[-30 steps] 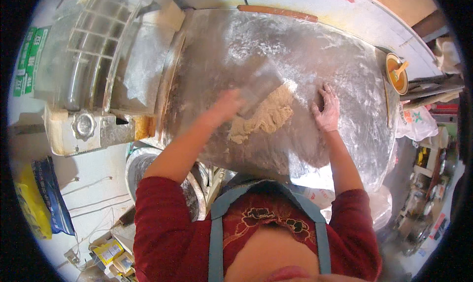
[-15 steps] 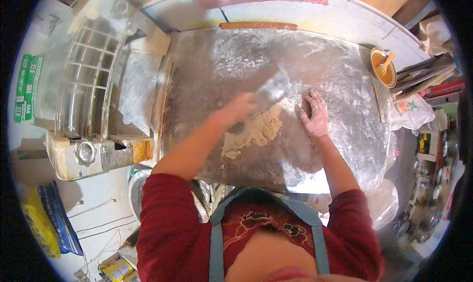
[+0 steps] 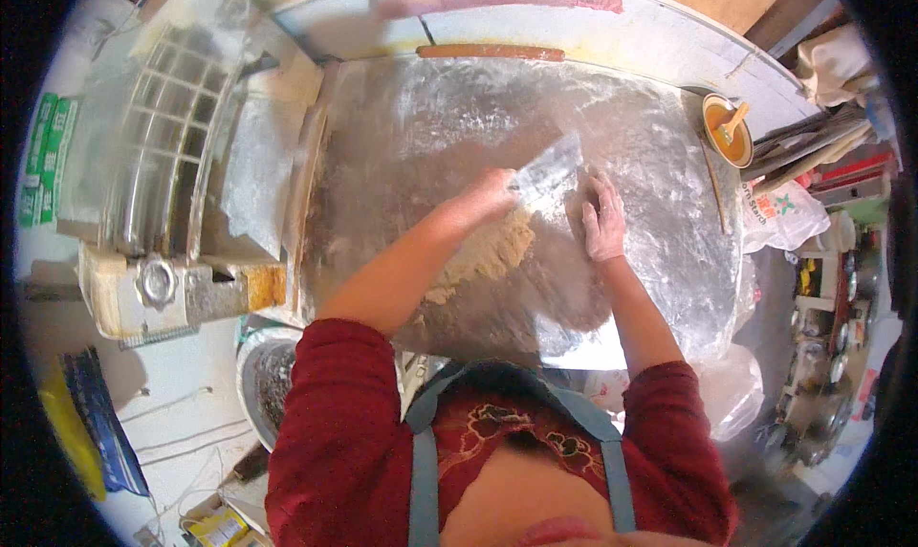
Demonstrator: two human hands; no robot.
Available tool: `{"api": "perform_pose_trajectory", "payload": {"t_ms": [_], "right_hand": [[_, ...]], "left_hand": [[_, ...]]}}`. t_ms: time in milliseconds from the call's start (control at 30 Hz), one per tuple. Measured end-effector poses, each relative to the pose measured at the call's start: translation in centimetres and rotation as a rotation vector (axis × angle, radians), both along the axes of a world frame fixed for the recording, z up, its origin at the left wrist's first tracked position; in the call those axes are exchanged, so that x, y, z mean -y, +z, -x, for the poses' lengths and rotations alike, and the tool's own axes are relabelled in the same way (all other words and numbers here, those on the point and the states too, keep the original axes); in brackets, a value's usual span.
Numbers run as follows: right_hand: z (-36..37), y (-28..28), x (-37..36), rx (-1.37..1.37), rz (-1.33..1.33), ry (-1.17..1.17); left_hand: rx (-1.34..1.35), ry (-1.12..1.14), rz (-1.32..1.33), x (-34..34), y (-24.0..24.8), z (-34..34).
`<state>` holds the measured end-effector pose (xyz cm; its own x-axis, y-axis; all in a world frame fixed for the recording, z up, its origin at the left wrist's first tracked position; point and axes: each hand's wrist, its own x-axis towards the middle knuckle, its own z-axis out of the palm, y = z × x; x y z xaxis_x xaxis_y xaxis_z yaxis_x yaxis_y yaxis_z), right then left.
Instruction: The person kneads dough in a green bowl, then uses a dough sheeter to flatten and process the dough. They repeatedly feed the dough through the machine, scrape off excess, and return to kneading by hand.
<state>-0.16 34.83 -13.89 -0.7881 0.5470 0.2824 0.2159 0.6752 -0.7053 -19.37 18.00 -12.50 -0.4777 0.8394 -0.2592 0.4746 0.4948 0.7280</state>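
Observation:
A broad, flour-dusted metal dough scraper (image 3: 553, 171) is gripped in my left hand (image 3: 488, 195), its blade angled to the far right. Beneath and beside my left forearm lies a rough, pale, floury lump of dough (image 3: 502, 249), partly hidden by the arm. Just right of the blade, my right hand (image 3: 604, 220) rests on the worktable (image 3: 660, 184) with the fingers extended and nothing held. Loose white flour is spread over the dark tabletop around both hands.
Along the far edge lies a wooden rolling pin (image 3: 490, 53). At the far right stands a bowl of orange-yellow liquid (image 3: 712, 117) with a brush (image 3: 734, 121) in it; a thin stick (image 3: 715, 188) lies nearby. A floury machine with rollers (image 3: 158, 164) stands left.
My left hand has moved right with the scraper, bringing the blade close to my right hand. The right hand has stayed nearly in place.

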Motion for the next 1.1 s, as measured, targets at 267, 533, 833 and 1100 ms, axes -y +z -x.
{"api": "perform_pose_trajectory", "payload": {"t_ms": [267, 533, 833, 1100], "right_hand": [[-0.3, -1.0, 0.2, -0.041, -0.004, -0.073], [0.0, -2.4, -0.1, -0.004, 0.002, -0.081], [-4.8, 8.0, 6.1, -0.017, 0.343, -0.013], [-8.4, 9.6, 13.7, -0.098, 0.314, -0.059]], "left_hand": [[0.228, 0.891, 0.103, 26.8, 5.6, -6.5], [0.686, 0.961, -0.115, 20.1, 2.2, -14.6], [0.265, 0.708, -0.165, 8.1, 5.7, -12.5], [-0.060, 0.223, -0.433, 5.4, 8.2, -18.0]]}}
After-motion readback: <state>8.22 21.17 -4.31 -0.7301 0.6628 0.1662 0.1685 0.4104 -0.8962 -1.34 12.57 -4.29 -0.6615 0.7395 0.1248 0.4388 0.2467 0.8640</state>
